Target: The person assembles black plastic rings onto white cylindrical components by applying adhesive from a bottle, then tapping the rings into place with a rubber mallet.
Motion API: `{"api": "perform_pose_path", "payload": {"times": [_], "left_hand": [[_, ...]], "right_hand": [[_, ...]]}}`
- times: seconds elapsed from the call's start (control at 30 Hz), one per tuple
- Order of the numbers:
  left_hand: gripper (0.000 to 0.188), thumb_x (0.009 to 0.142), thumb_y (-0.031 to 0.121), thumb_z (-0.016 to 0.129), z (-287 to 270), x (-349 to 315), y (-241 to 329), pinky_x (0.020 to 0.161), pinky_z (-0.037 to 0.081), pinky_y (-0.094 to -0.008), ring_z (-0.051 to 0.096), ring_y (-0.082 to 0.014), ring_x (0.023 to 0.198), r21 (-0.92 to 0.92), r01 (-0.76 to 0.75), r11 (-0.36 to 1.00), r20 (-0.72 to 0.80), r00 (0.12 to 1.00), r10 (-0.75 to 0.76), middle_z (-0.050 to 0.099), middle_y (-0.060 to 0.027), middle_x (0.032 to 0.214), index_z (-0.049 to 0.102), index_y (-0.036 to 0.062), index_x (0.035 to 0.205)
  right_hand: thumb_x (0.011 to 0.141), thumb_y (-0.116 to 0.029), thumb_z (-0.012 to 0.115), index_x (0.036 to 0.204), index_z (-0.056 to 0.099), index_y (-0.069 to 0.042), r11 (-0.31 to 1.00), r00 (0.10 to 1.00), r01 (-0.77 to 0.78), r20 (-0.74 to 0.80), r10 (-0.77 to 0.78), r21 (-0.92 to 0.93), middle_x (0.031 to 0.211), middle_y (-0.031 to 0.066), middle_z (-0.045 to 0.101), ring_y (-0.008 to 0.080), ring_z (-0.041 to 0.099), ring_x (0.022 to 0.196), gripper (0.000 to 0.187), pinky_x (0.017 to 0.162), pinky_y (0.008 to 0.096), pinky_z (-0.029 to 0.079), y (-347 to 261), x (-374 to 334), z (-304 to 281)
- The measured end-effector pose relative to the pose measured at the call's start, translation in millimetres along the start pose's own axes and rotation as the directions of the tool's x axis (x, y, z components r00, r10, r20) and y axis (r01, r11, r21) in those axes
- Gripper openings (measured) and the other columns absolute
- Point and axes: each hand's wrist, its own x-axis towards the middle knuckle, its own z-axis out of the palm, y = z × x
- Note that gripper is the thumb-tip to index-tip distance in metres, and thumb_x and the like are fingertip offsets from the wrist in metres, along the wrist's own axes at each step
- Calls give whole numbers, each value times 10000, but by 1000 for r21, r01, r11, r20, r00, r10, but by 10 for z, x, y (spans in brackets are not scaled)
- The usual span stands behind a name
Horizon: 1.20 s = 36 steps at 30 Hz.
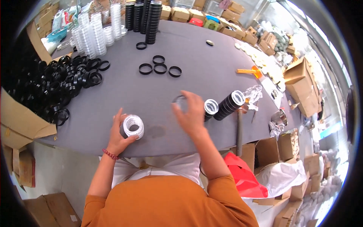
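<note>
- Firstly, to the left of the left hand, there is a big heap of black rings (pixel 56 81) spilling from a cardboard box (pixel 26 117) onto the counter (pixel 117 85). They look light and rather stiff, and such a ring is best taken by its outer wall.

- Beyond the left hand, farther away, stand tall stacks of clear rings (pixel 87 39). They seem smooth, perhaps slippery, and a tall column could lean, so it is better to hold it low and around.

- Next comes the left hand (pixel 118 135). Its fingers bend around the left side of a short clear stack (pixel 135 125), and the thumb presses at the near edge, so this hand is closed on it. I judge the stack light but able to slide apart; a grip around its sides is suitable.

- Between the hands, but farther out, lie four loose black rings (pixel 160 73), with tall black stacks (pixel 152 22) behind them.

- Then the right hand (pixel 193 113), well apart from the left one. Its thumb and forefinger are spread on the rim of a thin dark ring (pixel 179 98); whether it is lifted, I cannot tell. It looks light, and the edge is the right place for fingers.

- Just right of this hand stand two dark stacks (pixel 227 109) with pale tops, then a hammer (pixel 239 130).
</note>
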Motion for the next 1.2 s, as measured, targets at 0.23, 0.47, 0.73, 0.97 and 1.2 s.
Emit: {"api": "perform_pose_path", "payload": {"times": [0.23, 0.47, 0.73, 0.97, 1.2], "left_hand": [[1046, 684, 352, 845, 32, 54, -1, 1198, 122, -523, 540, -297, 1253, 28, 1, 1000, 17, 1000, -2, 636, -125, 1235, 277, 53, 1509], [1028, 685, 421, 854, 7, 35, 24, 1191, 138, -537, 537, -288, 1260, 62, -2, 998, 23, 1000, 0, 628, -106, 1269, 329, 62, 1493], [990, 687, 368, 860, -46, 78, 55, 1181, 164, -565, 528, -307, 1252, 171, -86, 981, 64, 995, 76, 614, -90, 1297, 345, 75, 1481], [988, 713, 427, 839, -67, 10, 37, 1173, 183, -572, 508, -314, 1263, 201, -99, 975, 96, 992, 81, 588, -90, 1325, 333, 54, 1476], [959, 739, 404, 826, -17, 32, 47, 1170, 184, -583, 454, -287, 1316, 137, -91, 986, 133, 988, 73, 555, -64, 1369, 323, 78, 1487]], "right_hand": [[866, -229, 671, 1234, 548, 7, 846, 997, -69, -10, 75, -529, 1186, 170, 600, 347, 552, 1101, 454, 940, 461, 422, 895, -157, -436], [858, -227, 659, 1221, 550, 11, 840, 984, -88, 85, 157, -535, 1196, 181, 599, 344, 554, 1107, 448, 949, 466, 424, 949, -78, -475], [862, -255, 657, 1285, 522, 4, 781, 981, 47, 176, 81, -622, 1257, 195, 588, 369, 538, 1176, 514, 999, 477, 405, 585, 30, -460], [800, -354, 712, 1494, 315, -64, 928, 923, -240, 228, 309, -285, 1394, 273, 458, 401, 448, 1308, 850, 1066, 488, 393, 586, 775, 891], [735, -325, 723, 1512, 332, -234, 683, 604, -383, 391, 695, -622, 1370, 222, 473, 401, 470, 1290, 874, 1064, 466, 429, 1182, 1446, 1391]]}}
